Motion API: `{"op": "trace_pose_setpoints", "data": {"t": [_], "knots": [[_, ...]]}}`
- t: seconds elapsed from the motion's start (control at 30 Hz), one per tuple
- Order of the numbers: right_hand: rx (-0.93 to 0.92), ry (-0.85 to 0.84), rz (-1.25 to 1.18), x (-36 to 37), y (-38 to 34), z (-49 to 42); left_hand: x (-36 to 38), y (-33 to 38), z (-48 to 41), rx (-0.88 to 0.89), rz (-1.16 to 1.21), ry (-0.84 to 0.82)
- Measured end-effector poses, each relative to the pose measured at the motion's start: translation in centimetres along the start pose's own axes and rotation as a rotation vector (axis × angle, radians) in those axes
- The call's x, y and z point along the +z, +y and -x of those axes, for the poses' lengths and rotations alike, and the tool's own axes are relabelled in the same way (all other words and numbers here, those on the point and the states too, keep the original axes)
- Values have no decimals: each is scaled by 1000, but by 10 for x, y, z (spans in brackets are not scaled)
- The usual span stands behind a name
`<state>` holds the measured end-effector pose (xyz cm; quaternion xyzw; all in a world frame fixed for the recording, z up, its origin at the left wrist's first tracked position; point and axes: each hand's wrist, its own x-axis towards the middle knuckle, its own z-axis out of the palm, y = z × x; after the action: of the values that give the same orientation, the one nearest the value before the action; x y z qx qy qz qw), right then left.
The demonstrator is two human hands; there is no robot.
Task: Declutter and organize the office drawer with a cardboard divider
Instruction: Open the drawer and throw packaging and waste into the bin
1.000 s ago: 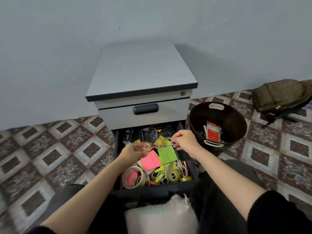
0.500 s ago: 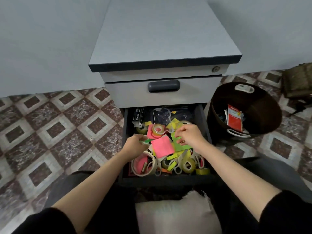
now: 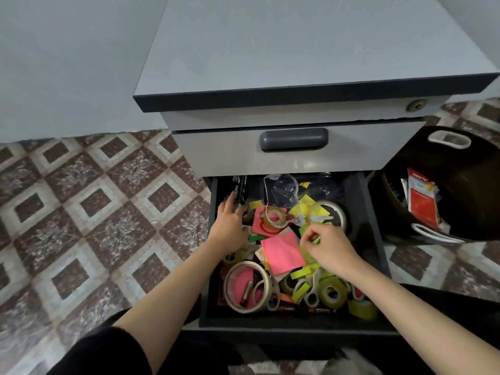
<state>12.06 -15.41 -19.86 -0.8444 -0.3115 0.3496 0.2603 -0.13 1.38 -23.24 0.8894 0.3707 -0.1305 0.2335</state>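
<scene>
The dark open drawer [image 3: 374, 239] is crammed with tape rolls, sticky notes and scissors. A black stapler box [image 3: 239, 188] stands at its back left corner. My left hand [image 3: 228, 227] reaches there, thumb and fingers curled round the box's near end. A pink sticky pad [image 3: 282, 251] lies in the middle, with a large masking tape roll [image 3: 247, 286] at the front left. My right hand [image 3: 331, 249] hovers just right of the pink pad, with thumb and forefinger pinching a green sticky note [image 3: 315, 240]. No cardboard divider is in view.
The closed upper drawer with its dark handle [image 3: 293, 139] overhangs the back of the open one. A dark round basket [image 3: 460, 185] holding a red-and-white packet stands on the tiled floor to the right. My dark-clad knees sit against the drawer front.
The view has moved closer to the drawer. My left hand moved from the drawer's middle to the back left corner onto the stapler box. My right hand stayed near the green note.
</scene>
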Motion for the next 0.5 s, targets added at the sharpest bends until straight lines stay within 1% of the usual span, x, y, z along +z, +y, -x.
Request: {"op": "trace_pose_setpoints", "data": {"t": [0.1, 0.2, 0.37, 0.5], "knots": [[-51, -61, 11, 6, -7, 0, 8, 0, -7, -62, 17, 52], [-55, -58, -25, 5, -11, -3, 11, -1, -10, -93, 37, 80], [-19, 11, -81, -6, -13, -11, 17, -7, -20, -64, 18, 40], [1, -6, -67, -6, -10, -11, 18, -6, -24, -54, 36, 67]]}}
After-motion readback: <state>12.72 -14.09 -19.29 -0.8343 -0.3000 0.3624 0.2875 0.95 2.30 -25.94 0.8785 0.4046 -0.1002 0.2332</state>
